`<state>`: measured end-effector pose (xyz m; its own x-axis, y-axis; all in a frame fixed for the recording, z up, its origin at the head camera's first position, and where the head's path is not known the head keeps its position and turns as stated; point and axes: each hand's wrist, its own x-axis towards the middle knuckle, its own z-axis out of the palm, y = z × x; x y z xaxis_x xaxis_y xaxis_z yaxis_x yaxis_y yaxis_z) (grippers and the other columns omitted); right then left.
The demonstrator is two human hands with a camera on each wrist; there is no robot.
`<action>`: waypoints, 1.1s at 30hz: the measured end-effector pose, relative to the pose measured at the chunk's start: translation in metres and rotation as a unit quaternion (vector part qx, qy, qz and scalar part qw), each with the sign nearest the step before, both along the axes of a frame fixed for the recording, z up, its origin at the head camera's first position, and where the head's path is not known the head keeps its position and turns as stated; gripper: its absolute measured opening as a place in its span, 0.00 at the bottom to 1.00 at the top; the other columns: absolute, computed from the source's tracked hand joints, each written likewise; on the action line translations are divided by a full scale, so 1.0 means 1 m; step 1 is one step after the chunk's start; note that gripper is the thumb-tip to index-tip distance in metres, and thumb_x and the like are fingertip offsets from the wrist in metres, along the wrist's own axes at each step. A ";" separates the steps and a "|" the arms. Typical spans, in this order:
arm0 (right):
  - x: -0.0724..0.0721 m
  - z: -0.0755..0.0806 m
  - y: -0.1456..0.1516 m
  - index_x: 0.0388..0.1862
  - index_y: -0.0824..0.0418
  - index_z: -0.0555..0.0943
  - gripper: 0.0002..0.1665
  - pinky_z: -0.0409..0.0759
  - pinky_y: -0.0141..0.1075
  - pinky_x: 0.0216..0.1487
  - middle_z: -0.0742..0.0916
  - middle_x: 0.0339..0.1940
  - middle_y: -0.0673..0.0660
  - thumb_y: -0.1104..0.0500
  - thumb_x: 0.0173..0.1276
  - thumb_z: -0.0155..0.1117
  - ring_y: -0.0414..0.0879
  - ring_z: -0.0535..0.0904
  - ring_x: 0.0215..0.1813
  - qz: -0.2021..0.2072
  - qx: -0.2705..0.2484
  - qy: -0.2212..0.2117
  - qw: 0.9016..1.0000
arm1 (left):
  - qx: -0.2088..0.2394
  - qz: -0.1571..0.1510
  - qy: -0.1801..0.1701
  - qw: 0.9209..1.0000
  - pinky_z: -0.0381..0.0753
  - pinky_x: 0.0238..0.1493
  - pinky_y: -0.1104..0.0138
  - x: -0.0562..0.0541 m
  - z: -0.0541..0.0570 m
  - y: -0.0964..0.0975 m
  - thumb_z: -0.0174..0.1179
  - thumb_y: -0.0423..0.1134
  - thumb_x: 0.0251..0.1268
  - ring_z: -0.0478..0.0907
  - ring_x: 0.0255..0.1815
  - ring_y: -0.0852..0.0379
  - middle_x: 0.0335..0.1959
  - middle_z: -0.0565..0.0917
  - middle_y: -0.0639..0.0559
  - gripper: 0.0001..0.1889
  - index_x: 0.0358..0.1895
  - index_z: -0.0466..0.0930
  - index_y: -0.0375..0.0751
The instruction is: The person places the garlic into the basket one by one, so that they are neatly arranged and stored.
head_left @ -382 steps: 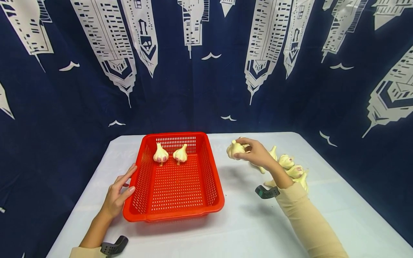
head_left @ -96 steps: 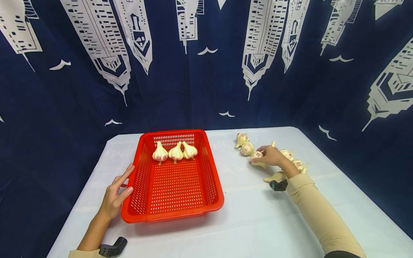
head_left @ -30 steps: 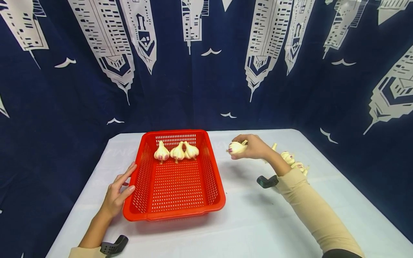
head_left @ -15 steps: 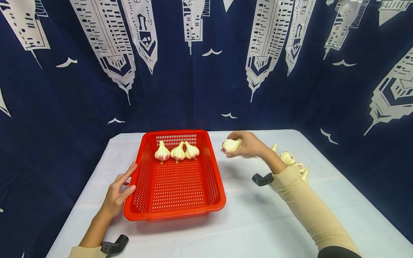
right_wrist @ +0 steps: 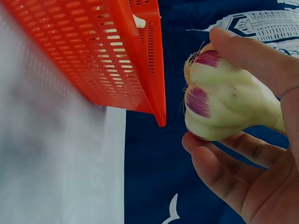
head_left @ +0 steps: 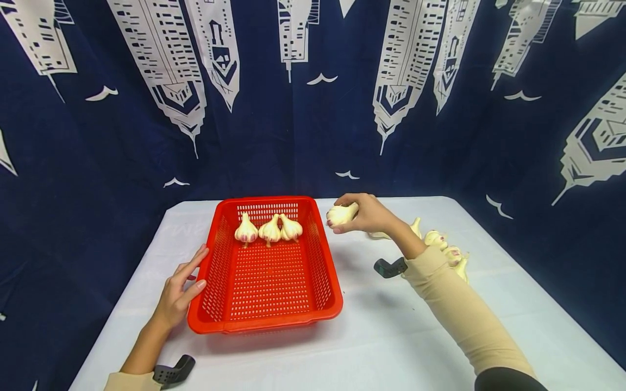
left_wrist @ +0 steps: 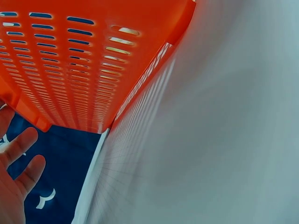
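My right hand [head_left: 369, 214] grips a garlic bulb [head_left: 341, 215] just right of the red basket's far right corner. In the right wrist view that garlic bulb [right_wrist: 224, 98] shows purple patches and a root tuft facing the basket wall [right_wrist: 107, 51], with thumb and fingers around it. My left hand [head_left: 176, 293] rests against the left rim of the red basket [head_left: 266, 326], fingers extended. In the left wrist view the left hand's fingers [left_wrist: 30, 172] are spread beside the basket's slotted side [left_wrist: 70, 56]. Three garlic bulbs [head_left: 270, 230] stand in a row at the basket's far end.
Several more garlic bulbs [head_left: 435, 239] lie on the white table [head_left: 391, 347] to the right, partly behind the right forearm. A dark blue curtain [head_left: 293, 136] with white building prints hangs behind the table.
Since the earliest frame, a third garlic bulb has joined the basket's row. Over the last second, my right hand has carried another bulb leftward, toward the basket. My left hand stays put.
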<state>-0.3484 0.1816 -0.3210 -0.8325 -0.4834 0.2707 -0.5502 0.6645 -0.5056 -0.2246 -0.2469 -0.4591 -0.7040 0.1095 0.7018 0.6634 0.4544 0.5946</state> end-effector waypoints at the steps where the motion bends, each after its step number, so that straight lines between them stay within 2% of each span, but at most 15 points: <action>1: 0.000 0.001 -0.001 0.52 0.58 0.83 0.35 0.78 0.40 0.39 0.87 0.45 0.55 0.49 0.44 0.84 0.50 0.78 0.41 0.000 0.001 0.000 1.000 | 0.000 0.000 -0.002 1.000 0.69 0.42 0.73 0.000 0.000 0.000 0.54 0.30 0.53 0.71 0.49 0.64 0.70 0.70 0.40 0.33 0.69 0.71 0.35; 7: -0.001 0.001 -0.008 0.56 0.60 0.79 0.39 0.81 0.41 0.39 0.85 0.50 0.58 0.49 0.45 0.83 0.50 0.82 0.38 0.009 0.001 -0.006 1.000 | 0.000 -0.002 -0.005 1.000 0.68 0.43 0.74 0.000 0.001 0.000 0.54 0.30 0.53 0.71 0.49 0.64 0.70 0.70 0.40 0.33 0.69 0.71 0.35; 9: -0.003 0.001 -0.011 0.56 0.60 0.79 0.40 0.78 0.42 0.45 0.85 0.50 0.57 0.48 0.45 0.83 0.48 0.83 0.39 0.011 0.002 -0.003 1.000 | 0.000 -0.002 -0.005 1.000 0.68 0.43 0.74 0.000 0.001 0.000 0.54 0.30 0.53 0.71 0.50 0.64 0.70 0.70 0.40 0.33 0.69 0.71 0.35; 11: -0.003 0.001 -0.014 0.54 0.59 0.80 0.39 0.76 0.44 0.46 0.85 0.48 0.55 0.47 0.44 0.83 0.47 0.83 0.39 0.009 0.002 0.001 1.000 | -0.001 -0.002 -0.007 1.000 0.68 0.43 0.74 0.000 0.001 0.000 0.54 0.30 0.53 0.71 0.50 0.64 0.70 0.70 0.40 0.33 0.69 0.71 0.35; 14: -0.003 0.001 -0.020 0.51 0.59 0.81 0.36 0.77 0.43 0.45 0.87 0.44 0.53 0.47 0.44 0.84 0.47 0.84 0.39 0.012 -0.006 0.000 1.000 | -0.001 -0.001 -0.008 1.000 0.68 0.43 0.74 -0.001 0.001 0.000 0.53 0.31 0.53 0.71 0.50 0.64 0.70 0.70 0.40 0.33 0.69 0.71 0.35; 16: -0.003 0.002 -0.025 0.48 0.59 0.82 0.33 0.81 0.41 0.39 0.87 0.42 0.53 0.48 0.45 0.83 0.49 0.85 0.39 0.019 -0.016 -0.005 1.000 | -0.002 0.001 -0.010 1.000 0.68 0.43 0.74 0.000 0.001 0.000 0.53 0.31 0.53 0.70 0.50 0.64 0.70 0.70 0.40 0.33 0.69 0.71 0.35; 26: -0.004 0.001 -0.050 0.50 0.64 0.82 0.29 0.82 0.38 0.32 0.87 0.46 0.57 0.50 0.54 0.78 0.49 0.85 0.40 0.062 -0.037 -0.015 0.997 | -0.002 0.000 -0.009 1.000 0.68 0.43 0.75 -0.001 0.002 0.000 0.53 0.31 0.54 0.70 0.50 0.64 0.70 0.70 0.39 0.33 0.69 0.71 0.36; 30: -0.005 0.000 -0.062 0.48 0.63 0.83 0.27 0.81 0.38 0.31 0.88 0.45 0.54 0.49 0.54 0.78 0.49 0.84 0.40 0.072 -0.036 -0.010 0.997 | -0.002 0.003 -0.011 1.000 0.68 0.43 0.75 0.000 0.002 0.000 0.53 0.31 0.54 0.70 0.50 0.64 0.70 0.70 0.40 0.33 0.69 0.71 0.35; 33: -0.006 0.000 -0.071 0.48 0.63 0.83 0.27 0.82 0.37 0.35 0.87 0.43 0.54 0.50 0.54 0.78 0.49 0.84 0.41 0.077 -0.038 -0.012 0.996 | -0.002 0.003 -0.011 1.000 0.68 0.43 0.75 0.000 0.002 0.001 0.53 0.31 0.53 0.70 0.50 0.64 0.70 0.70 0.40 0.33 0.69 0.71 0.35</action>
<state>-0.3546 0.1105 -0.3206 -0.7568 -0.5844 0.2929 -0.6300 0.5327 -0.5651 -0.2248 -0.2464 -0.4572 -0.7198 0.1082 0.6857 0.6475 0.4607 0.6070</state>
